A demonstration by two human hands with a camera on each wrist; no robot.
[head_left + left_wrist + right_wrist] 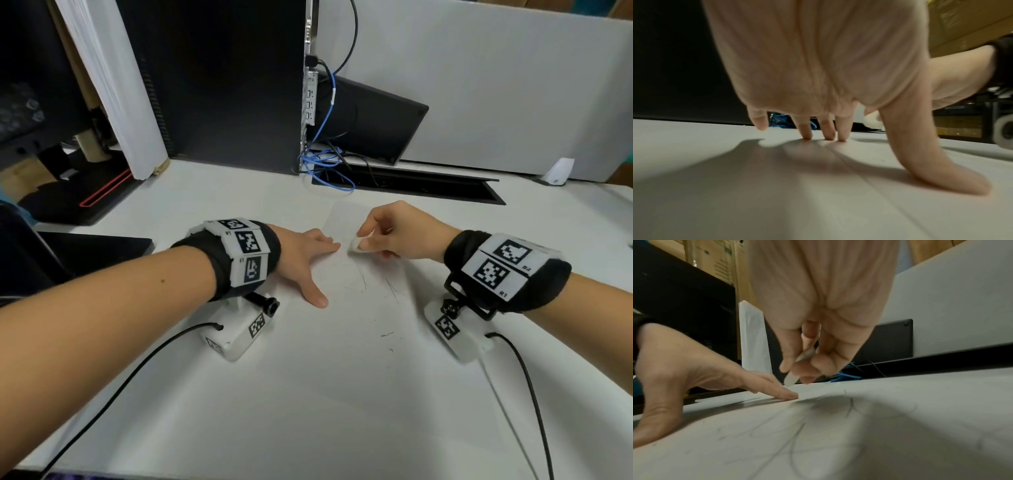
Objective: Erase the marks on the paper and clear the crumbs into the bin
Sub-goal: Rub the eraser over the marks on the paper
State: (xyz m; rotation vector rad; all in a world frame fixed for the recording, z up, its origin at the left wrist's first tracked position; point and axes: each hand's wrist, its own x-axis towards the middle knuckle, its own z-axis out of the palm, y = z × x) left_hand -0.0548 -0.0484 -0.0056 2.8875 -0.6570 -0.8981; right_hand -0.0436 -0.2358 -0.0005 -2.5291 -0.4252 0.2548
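A white sheet of paper [347, 219] lies on the white desk, with thin pencil marks [363, 280] across its near half. My left hand [308, 257] lies flat, fingers straight, and presses the paper's left edge; its fingertips [827, 134] touch the surface. My right hand [387, 233] pinches a small white eraser [358, 246] between thumb and fingers. The eraser's tip [791, 379] sits on the paper just right of the left index fingertip [789, 395]. A few dark crumbs [387, 334] lie on the desk nearer me. No bin shows in any view.
A black computer tower [222, 85] stands behind the paper, with blue cables [325, 161] running into a desk cable slot [428, 188]. A black slab [370, 120] leans against a white partition [479, 85]. A dark flat object [96, 246] lies at left.
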